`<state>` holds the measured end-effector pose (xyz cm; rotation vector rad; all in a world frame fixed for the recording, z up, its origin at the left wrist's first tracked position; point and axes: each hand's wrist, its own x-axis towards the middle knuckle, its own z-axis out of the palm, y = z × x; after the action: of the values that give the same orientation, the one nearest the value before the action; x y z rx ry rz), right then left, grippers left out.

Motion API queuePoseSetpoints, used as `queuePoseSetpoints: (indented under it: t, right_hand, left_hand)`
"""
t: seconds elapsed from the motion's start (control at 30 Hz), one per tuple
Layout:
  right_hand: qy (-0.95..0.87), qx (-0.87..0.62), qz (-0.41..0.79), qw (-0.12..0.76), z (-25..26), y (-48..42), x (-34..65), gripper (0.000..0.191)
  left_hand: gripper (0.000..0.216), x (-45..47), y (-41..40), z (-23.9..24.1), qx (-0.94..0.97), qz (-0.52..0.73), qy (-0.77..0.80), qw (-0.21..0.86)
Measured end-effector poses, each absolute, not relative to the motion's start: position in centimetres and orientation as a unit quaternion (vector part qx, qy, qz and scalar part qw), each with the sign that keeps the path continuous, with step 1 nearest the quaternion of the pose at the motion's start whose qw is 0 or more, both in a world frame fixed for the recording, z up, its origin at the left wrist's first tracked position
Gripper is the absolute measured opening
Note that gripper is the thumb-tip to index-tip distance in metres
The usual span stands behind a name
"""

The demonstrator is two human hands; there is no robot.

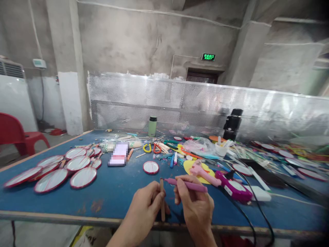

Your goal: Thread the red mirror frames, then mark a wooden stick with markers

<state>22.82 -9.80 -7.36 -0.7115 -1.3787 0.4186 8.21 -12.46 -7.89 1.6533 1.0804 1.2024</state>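
Flat brown wooden stick (162, 210) is pinched by the left hand (147, 201), a slim purple pen (196, 186) by the right hand (195, 207), at bottom centre.

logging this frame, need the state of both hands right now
Left hand: closed, holding a flat wooden stick.
Right hand: closed, holding a purple pen-shaped tool.

Left hand (149, 201) bent in pinch; right hand (193, 200) curled in pen-like grip, near it.
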Motion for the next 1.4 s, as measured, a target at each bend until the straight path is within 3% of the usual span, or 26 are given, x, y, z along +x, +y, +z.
queuePoseSetpoints:
  t: [1.4]
  right_hand:
    - [-0.676, -0.324, 0.120, 0.651, -7.78, -9.52, 23.20, 0.014]
  left_hand:
    - [0.019, 8.30, -12.34, -7.97, 0.661, 0.466, 0.445, 0.383]
